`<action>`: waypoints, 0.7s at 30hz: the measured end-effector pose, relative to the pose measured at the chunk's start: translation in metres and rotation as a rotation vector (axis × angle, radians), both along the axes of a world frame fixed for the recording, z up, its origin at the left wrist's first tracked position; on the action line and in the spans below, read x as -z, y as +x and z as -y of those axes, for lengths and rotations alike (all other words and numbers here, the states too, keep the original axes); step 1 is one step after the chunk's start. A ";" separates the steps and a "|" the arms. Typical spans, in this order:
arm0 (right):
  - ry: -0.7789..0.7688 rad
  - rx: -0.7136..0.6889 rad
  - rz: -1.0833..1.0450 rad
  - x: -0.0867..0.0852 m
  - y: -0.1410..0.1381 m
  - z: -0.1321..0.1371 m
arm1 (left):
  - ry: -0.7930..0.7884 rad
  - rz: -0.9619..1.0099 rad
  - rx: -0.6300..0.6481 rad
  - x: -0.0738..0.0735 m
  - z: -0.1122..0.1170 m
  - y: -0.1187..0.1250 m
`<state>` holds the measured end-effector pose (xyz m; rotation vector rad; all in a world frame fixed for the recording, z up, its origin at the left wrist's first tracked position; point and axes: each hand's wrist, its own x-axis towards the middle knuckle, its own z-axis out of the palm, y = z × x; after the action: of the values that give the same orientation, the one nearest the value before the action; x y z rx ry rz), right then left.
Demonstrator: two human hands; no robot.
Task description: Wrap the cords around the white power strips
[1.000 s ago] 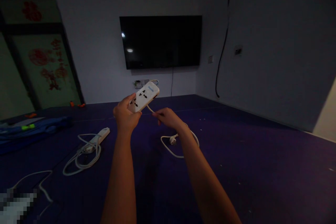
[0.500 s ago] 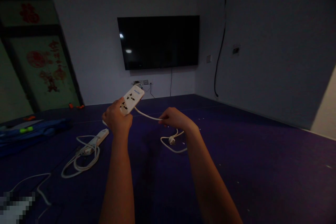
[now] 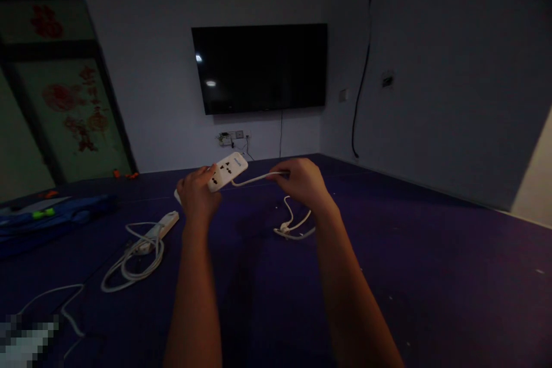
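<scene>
My left hand (image 3: 196, 196) is closed round the near end of a white power strip (image 3: 226, 170), held in the air with its sockets facing up. The strip's white cord (image 3: 254, 179) runs right into my right hand (image 3: 302, 181), whose fingers pinch it. Below that hand the cord hangs down to its plug (image 3: 284, 229), which rests on the dark blue floor (image 3: 409, 276).
A second white power strip (image 3: 161, 224) with a coiled cord lies on the floor at left. More white cord (image 3: 56, 293) lies at lower left. A blue object (image 3: 56, 215) sits by the glass door. A wall-mounted TV (image 3: 259, 67) hangs ahead, above wall sockets (image 3: 230, 137).
My right hand has slid along the cord, away from the strip, and lifted, drawing the cord taut and pulling the slack and plug in. The strip has tilted flatter and lower.
</scene>
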<state>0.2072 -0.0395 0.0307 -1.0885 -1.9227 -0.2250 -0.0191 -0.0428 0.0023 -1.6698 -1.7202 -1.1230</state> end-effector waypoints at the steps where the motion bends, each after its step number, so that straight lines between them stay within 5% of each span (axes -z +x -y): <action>1: 0.036 0.010 -0.027 0.000 0.000 0.000 | -0.013 -0.013 0.014 0.000 0.000 0.000; 7: 0.181 0.055 -0.231 0.000 -0.004 -0.004 | -0.118 -0.118 0.085 -0.006 0.003 0.001; 21: 0.105 -0.169 -0.810 0.016 0.019 -0.042 | -0.156 -0.086 0.659 -0.019 0.021 0.024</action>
<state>0.2264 0.0027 0.0152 -0.7694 -1.2411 0.1901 0.0045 -0.0641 0.0211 -2.4446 -1.2497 -1.1766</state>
